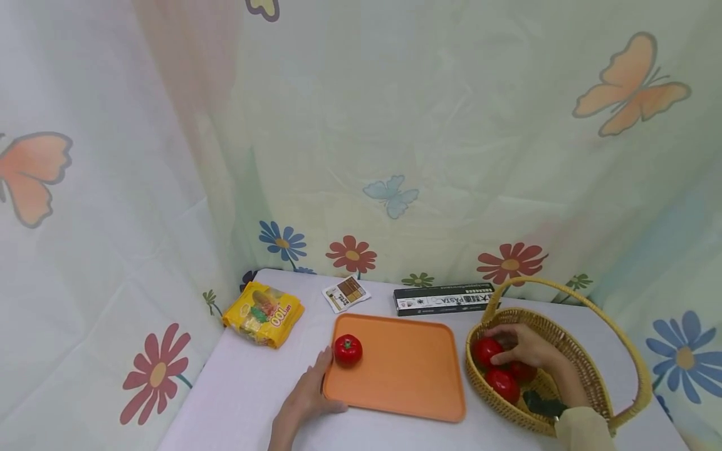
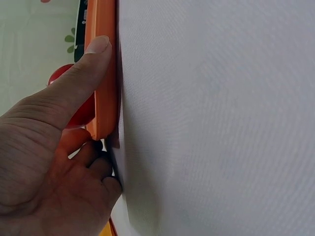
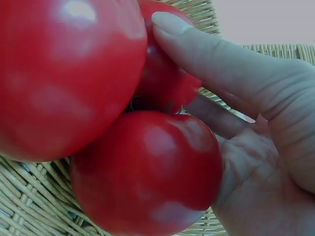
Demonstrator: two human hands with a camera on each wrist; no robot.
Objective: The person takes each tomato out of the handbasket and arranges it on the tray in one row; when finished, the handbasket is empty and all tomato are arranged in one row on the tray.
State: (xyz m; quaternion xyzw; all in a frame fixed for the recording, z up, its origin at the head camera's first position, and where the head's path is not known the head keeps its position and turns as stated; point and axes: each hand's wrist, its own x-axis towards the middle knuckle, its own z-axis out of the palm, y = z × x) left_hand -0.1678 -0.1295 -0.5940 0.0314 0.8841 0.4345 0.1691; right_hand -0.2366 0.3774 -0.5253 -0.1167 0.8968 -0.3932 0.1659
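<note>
Red tom [image 1: 484, 354] in wicker basket [image 1: 570, 341], just R of orange tray [image 1: 403, 369]; R hand [image 1: 521, 346] clamped on it, thumb + fingers. Two more toms [image 1: 502, 385] beside it. L hand [image 1: 307, 389] touches tray's near L corner, thumb/fingers apart. Single tom [image 1: 348, 351] on tray's L side. Pasta box [image 1: 442, 299] behind tray; yellow pkt [image 1: 264, 314] L of it.
</note>
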